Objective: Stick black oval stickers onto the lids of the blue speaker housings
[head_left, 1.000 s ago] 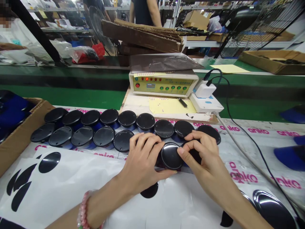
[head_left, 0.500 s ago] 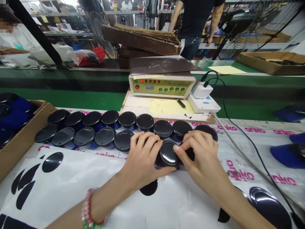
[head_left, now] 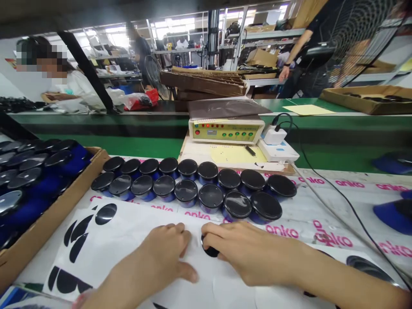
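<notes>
A white sheet (head_left: 128, 231) with black round and part-round stickers (head_left: 106, 213) lies before me. My right hand (head_left: 244, 251) is at a black round sticker (head_left: 210, 250) on the sheet, its fingers closed at the sticker's edge. My left hand (head_left: 157, 253) rests on the sheet to the left of that sticker, fingers bent and thumb apart, holding nothing that I can see. Just beyond the hands stand two rows of blue cups with flat black tops (head_left: 210, 196). The nearest cup on the right (head_left: 266, 206) is apart from both hands.
A cardboard box (head_left: 64, 201) of similar blue, black-topped pieces stands at left. Behind the rows are a control box (head_left: 227, 132) with lit indicator and a white power strip (head_left: 279, 150) with cables. Blue pieces (head_left: 394, 212) lie at right. Other people are in the background.
Both hands have left the black-topped cup they were holding and come down to the white sheet. That cup now stands in the front row. The view has tilted upward.
</notes>
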Motion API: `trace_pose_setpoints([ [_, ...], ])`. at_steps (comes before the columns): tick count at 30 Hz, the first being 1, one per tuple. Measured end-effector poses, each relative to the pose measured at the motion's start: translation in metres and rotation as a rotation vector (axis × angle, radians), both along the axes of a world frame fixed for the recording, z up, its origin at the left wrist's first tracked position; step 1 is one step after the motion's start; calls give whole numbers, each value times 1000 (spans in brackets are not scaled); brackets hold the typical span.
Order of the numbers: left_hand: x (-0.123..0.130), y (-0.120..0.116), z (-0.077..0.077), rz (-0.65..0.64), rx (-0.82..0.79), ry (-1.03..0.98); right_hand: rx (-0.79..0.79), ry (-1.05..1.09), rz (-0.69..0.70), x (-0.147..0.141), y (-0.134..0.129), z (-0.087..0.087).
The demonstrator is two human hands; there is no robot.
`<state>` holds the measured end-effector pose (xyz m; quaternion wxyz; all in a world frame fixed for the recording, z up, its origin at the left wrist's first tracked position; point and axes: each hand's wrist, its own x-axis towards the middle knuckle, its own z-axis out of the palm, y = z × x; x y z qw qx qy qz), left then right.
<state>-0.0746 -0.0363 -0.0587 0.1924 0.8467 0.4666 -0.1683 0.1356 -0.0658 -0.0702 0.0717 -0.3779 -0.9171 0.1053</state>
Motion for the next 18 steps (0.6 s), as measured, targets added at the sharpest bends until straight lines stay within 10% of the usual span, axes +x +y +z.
trace_pose_setpoints([
  [5, 0, -1, -26, 151, -26, -117, -16, -175, 226, -23, 23, 12],
  [12, 0, 0, -25, 144, -15, -105, 215, -267, 283, -19, 3, 17],
  [18, 0, 0, -10, 79, 36, -180, -23, 300, -266, 37, 7, 35],
])
